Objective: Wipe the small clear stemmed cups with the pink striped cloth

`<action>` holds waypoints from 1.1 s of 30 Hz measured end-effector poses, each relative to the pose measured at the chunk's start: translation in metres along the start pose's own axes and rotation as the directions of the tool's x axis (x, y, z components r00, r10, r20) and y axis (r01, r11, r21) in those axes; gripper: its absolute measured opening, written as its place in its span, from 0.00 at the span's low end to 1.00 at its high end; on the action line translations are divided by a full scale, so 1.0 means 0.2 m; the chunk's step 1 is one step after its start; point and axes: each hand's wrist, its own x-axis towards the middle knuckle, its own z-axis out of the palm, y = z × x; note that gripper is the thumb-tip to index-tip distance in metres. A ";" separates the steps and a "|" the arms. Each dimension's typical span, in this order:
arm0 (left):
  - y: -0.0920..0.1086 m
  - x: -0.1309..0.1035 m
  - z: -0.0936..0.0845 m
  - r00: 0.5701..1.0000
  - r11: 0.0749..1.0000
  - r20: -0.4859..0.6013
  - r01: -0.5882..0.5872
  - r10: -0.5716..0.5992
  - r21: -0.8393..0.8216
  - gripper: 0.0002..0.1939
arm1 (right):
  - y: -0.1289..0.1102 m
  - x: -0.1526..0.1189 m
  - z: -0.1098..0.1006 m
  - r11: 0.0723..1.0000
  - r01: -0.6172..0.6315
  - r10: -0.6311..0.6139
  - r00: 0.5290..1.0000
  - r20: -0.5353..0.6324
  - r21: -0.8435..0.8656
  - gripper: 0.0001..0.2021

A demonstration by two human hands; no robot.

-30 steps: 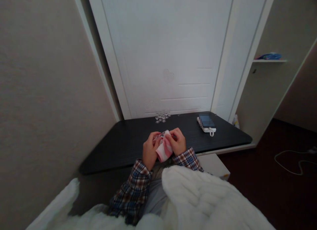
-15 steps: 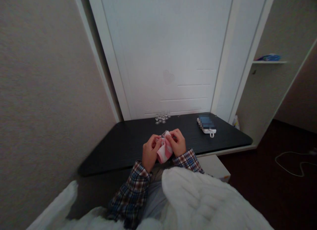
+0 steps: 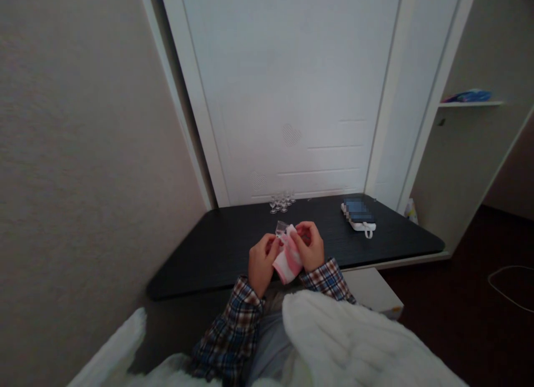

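Observation:
Between my two hands, just above the near part of the black tabletop, is a small clear glass (image 3: 281,229) with its bowl showing above my fingers. My left hand (image 3: 262,263) is closed, its thumb and fingers pinching the lower part of this glass. Closed around a pink and white cloth (image 3: 287,266), my right hand (image 3: 311,248) presses the cloth against the glass's side. The cloth hangs down between the hands and partly hides the glass. Several small stemmed glasses (image 3: 283,202) stand in a cluster beyond my hands.
The black tabletop (image 3: 217,248) runs along a white panel door (image 3: 275,70). On its right lies a white device with a loop strap and a blurred screen (image 3: 359,213). A white box (image 3: 371,289) sits below the front edge. A cable (image 3: 507,292) lies on the floor.
The glass shows more clearly above my fingers than before, and the cloth has shifted toward its right side. My whole view has turned slightly left.

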 end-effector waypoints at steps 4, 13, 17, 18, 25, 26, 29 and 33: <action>0.01 0.00 -0.01 0.997 0.999 0.066 -0.035 0.034 0.005 0.13 | -0.05 -0.03 0.02 0.995 0.070 -0.063 0.992 0.107 -0.065 0.05; 0.01 0.01 -0.01 0.994 0.994 0.064 -0.098 0.094 0.058 0.13 | -0.04 -0.02 0.02 0.992 0.037 -0.015 0.984 0.180 -0.120 0.04; 0.00 0.01 0.00 0.992 0.990 0.047 -0.118 0.114 0.076 0.12 | -0.01 0.00 0.01 0.999 0.003 -0.006 0.998 0.062 0.042 0.04; 0.00 0.01 0.00 0.992 0.990 0.055 -0.120 0.116 0.079 0.12 | -0.01 0.00 0.01 0.996 0.009 -0.013 0.999 0.040 0.085 0.03; -0.01 0.02 0.00 0.987 0.984 0.063 -0.151 0.146 0.096 0.11 | -0.07 -0.02 -0.01 0.994 0.113 -0.112 0.985 0.133 -0.002 0.04; -0.02 0.02 0.00 0.988 0.984 0.047 -0.152 0.148 0.095 0.11 | -0.07 -0.02 -0.01 0.989 0.144 -0.138 0.977 0.165 -0.028 0.05; -0.02 0.02 -0.01 0.987 0.982 0.027 -0.162 0.160 0.092 0.09 | -0.08 -0.03 -0.02 0.973 0.221 -0.198 0.943 0.266 -0.061 0.08; -0.01 0.02 -0.01 0.983 0.979 0.009 -0.184 0.184 0.091 0.07 | -0.08 -0.03 -0.02 0.952 0.286 -0.230 0.903 0.364 -0.108 0.08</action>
